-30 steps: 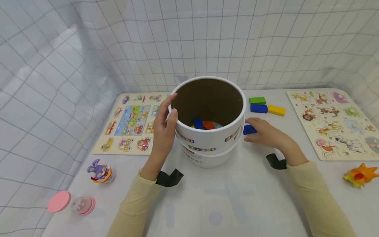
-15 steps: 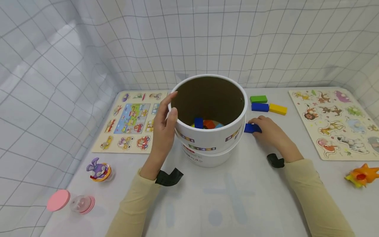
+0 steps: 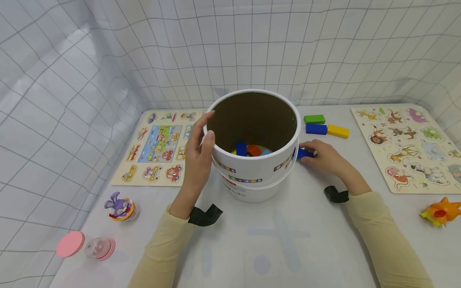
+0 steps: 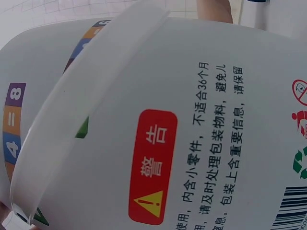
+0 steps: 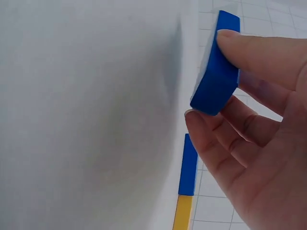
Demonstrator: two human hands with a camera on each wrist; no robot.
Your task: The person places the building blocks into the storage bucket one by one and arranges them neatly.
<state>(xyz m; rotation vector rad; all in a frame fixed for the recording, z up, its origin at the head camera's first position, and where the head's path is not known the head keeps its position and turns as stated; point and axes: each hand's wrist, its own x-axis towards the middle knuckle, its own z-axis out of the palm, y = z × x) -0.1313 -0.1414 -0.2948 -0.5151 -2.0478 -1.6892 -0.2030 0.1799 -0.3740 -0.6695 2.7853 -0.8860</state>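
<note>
A tall white bucket (image 3: pixel 252 170) stands upright in the head view, number stickers around it and its white handle hanging down in front. Colourful blocks (image 3: pixel 253 150) lie inside. My left hand (image 3: pixel 197 160) holds the bucket's left side, thumb and a fingertip at the rim. In the left wrist view the bucket's printed wall (image 4: pixel 216 143) fills the picture. My right hand (image 3: pixel 325 158) pinches a blue block (image 5: pixel 218 72) between thumb and fingers, close beside the bucket's right wall. Whether that block touches the table is unclear.
Green (image 3: pixel 314 119), blue (image 3: pixel 316 129) and yellow (image 3: pixel 337 131) blocks lie behind the right hand. A vehicle puzzle board (image 3: pixel 158 148) is left, an animal board (image 3: pixel 410 148) right. Nearer are a purple rabbit toy (image 3: pixel 119 206), a pink-based clear piece (image 3: pixel 100 248) and an orange spiky toy (image 3: pixel 442 211).
My right hand has taken hold of the blue block beside the bucket, shifting it slightly right and then back left towards the wall. My left hand stays on the bucket.
</note>
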